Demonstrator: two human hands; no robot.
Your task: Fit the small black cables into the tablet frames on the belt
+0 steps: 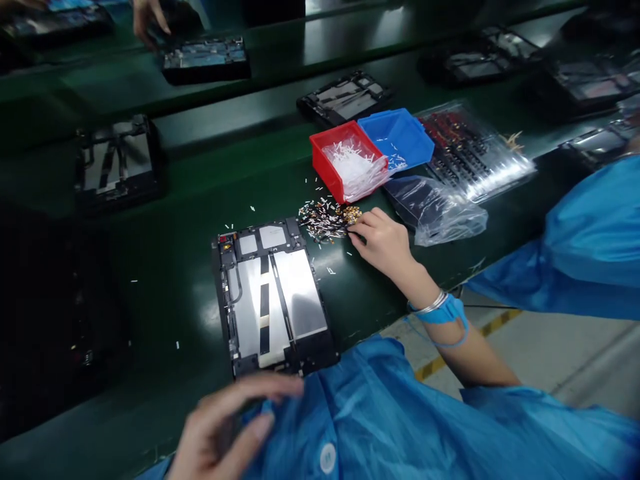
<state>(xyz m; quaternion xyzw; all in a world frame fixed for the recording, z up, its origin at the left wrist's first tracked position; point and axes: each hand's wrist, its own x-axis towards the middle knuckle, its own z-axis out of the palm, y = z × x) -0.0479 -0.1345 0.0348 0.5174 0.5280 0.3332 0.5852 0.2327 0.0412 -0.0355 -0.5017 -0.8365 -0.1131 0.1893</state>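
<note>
My right hand [383,241] reaches to the edge of a heap of small parts [324,220], mixed black, white and gold. Its thumb and fingers are pinched together there; what lies between them is too small to make out. My left hand [227,427], a little blurred, hovers near the front edge of the bench with thumb and fingers apart and nothing between them. Between the hands lies an opened tablet-like device [305,293], showing silver battery plates, black flex strips and a black frame. The heap touches or nearly touches its far right corner.
Behind the heap stand a red bin [327,167] with white slips and a blue bin [420,143]. A clear plastic bag [445,210] and a tray of parts [475,150] lie right. More opened devices [117,160] sit along the green bench. A co-worker's hand [149,20] is far left.
</note>
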